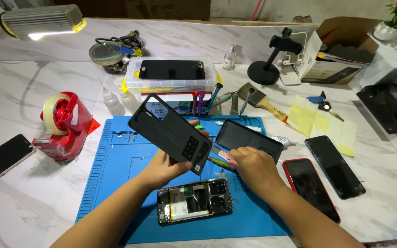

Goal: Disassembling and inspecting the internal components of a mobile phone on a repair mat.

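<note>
My left hand (164, 166) holds a black phone back cover (168, 131) tilted up above the blue work mat (111, 170), inner side towards me. My right hand (251, 166) rests on the mat just right of the cover, its fingers on a small tool or strip with a red and white label (224, 156); I cannot tell whether it grips it. Below both hands lies an opened phone (195, 201) with its battery and boards exposed. A dark screen panel (249, 137) lies on the mat behind my right hand.
A red tape dispenser (65, 124) stands left of the mat, and a dark phone (1, 160) lies at the far left. Two phones (325, 177) lie to the right. Behind are a clear plastic box (171, 76), screwdrivers, a brush, a phone stand (272, 64) and yellow notes (320, 124).
</note>
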